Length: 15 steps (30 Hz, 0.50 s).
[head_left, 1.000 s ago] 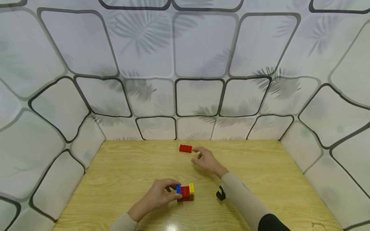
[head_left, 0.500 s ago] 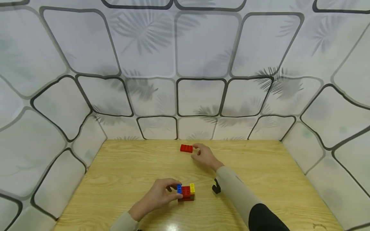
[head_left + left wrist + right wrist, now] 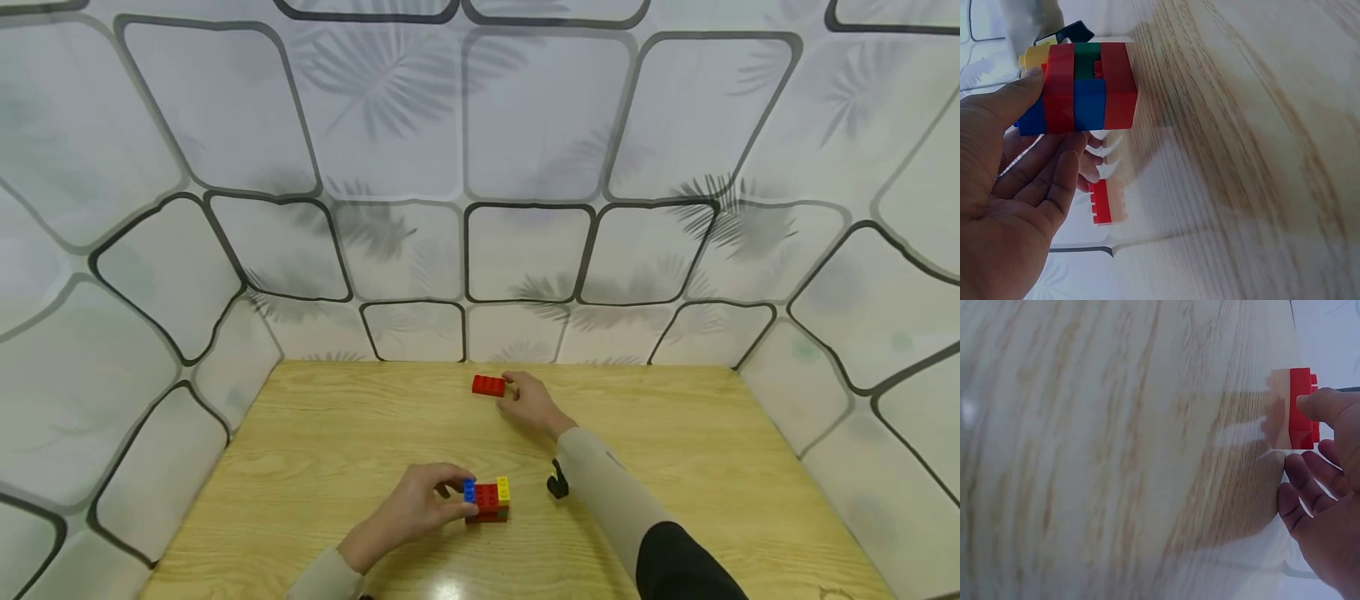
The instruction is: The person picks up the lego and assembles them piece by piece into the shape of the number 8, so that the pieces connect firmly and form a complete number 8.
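My left hand pinches a small stack of building bricks near the front of the table. The stack has red, blue, yellow and green bricks; the left wrist view shows its layers from the side, with the thumb on a blue and a red one. Farther back, my right hand is at the right end of a red toy brick with studs. In the right wrist view the thumb lies across this brick, the index finger hidden behind, the other fingers loosely bent.
The wood-grain table meets a patterned cloth wall close behind the red brick. Further walls rise at left and right. A small black piece with a yellow mark sits at the right sleeve.
My right hand has moved slightly farther back, its index finger going round the red brick's far right corner. The left hand keeps its hold on the stack; the view has turned slightly left.
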Each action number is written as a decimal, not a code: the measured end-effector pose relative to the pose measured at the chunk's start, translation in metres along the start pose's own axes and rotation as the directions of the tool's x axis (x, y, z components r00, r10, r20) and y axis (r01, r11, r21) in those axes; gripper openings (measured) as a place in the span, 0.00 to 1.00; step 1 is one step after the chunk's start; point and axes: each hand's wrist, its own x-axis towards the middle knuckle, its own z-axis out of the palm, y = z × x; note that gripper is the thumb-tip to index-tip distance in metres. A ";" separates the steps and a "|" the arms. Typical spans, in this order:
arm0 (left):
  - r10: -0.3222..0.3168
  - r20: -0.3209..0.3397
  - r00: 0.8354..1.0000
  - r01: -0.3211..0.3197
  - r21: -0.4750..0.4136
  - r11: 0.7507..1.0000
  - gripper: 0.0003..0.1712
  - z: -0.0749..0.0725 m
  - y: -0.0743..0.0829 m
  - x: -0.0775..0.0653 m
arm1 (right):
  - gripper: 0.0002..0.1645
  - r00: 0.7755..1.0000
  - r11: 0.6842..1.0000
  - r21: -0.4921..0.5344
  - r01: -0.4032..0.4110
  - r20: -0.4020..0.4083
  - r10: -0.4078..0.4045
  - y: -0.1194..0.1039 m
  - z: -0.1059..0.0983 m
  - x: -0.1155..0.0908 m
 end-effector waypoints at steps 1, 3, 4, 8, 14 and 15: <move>0.000 0.001 1.000 0.000 0.001 1.000 0.19 0.000 0.000 0.000 | 0.34 1.000 1.000 -0.007 -0.004 0.005 0.004 0.000 0.000 0.000; -0.003 0.003 1.000 0.003 0.002 1.000 0.19 0.000 0.000 0.000 | 0.34 1.000 1.000 -0.022 -0.008 0.008 0.008 0.000 0.001 0.001; -0.004 0.004 1.000 0.004 0.001 1.000 0.19 0.000 0.000 0.000 | 0.34 1.000 1.000 -0.023 -0.009 0.007 0.009 0.000 0.002 0.001; -0.002 0.003 1.000 0.002 0.003 1.000 0.19 0.000 -0.001 0.000 | 0.34 1.000 1.000 -0.020 -0.015 0.008 0.016 0.001 0.003 0.003; 0.011 -0.006 1.000 -0.010 0.005 1.000 0.18 0.001 -0.002 0.000 | 0.32 1.000 1.000 -0.021 -0.012 -0.001 0.012 0.002 0.007 0.005; 0.012 -0.008 1.000 -0.012 0.005 1.000 0.18 0.001 -0.002 0.000 | 0.32 1.000 1.000 -0.022 -0.015 0.000 0.015 0.003 0.007 0.005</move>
